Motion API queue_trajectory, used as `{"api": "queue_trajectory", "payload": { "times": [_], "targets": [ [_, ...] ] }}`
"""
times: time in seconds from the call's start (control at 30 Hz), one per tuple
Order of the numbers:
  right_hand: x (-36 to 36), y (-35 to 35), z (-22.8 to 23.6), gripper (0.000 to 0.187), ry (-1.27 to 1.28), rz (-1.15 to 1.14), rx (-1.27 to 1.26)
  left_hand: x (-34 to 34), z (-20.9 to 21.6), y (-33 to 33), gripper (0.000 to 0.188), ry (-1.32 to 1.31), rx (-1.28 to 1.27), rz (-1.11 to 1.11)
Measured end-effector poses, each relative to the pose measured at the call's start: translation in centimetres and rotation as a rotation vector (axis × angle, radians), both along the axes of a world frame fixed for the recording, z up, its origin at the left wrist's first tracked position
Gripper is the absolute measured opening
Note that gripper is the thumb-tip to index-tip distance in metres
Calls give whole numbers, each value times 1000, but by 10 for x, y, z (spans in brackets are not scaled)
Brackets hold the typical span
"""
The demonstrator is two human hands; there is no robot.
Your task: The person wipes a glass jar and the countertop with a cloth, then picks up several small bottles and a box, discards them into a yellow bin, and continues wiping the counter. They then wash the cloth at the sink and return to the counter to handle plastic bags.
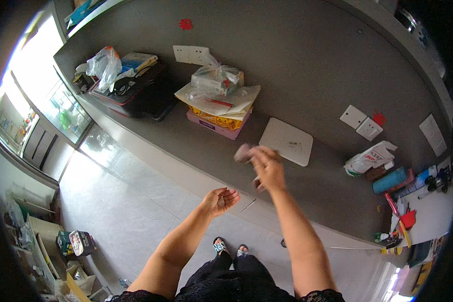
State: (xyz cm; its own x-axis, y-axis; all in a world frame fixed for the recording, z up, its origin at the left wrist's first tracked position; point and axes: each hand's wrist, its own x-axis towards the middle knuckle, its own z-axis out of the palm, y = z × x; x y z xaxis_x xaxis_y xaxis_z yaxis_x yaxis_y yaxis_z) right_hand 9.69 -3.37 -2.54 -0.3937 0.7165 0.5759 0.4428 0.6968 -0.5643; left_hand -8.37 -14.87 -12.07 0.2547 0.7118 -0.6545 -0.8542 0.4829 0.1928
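Note:
Over the front part of the grey counter point(214, 157), my right hand point(268, 168) is closed on a brownish-pink cloth point(243, 153). The cloth is blurred; part of it sticks out to the left of my fingers, and another bit shows below them. A white flat square device point(288, 142) lies on the counter just beyond this hand. My left hand point(220, 201) is held palm up off the counter's front edge, its fingers stretched out. A small greyish patch shows in its palm, too small to make out.
A purple-pink box point(216, 127) stands at the back, bearing papers and a plastic-bagged carton point(216, 80). Left of it is a black printer point(136, 98) with bags and books on top. At right stand a white pouch point(370, 158) and a blue cylinder point(390, 179).

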Motion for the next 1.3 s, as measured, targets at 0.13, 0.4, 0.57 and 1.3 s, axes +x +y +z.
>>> {"api": "queue_trajectory", "payload": {
  "times": [0.13,0.4,0.57,1.3],
  "targets": [
    [-8,34,-46,37,-265,-240,40,-4,1,5,31,19,-4,22],
    [-78,-14,-32,34,-92,142,111,-63,-5,-4,31,-55,-3,109],
    [-112,11,-40,36,-248,-310,81,-119,0,12,31,-49,7,24],
    [-318,-57,-16,37,-92,264,-134,-337,-47,41,29,-139,165,-189]
  ]
}}
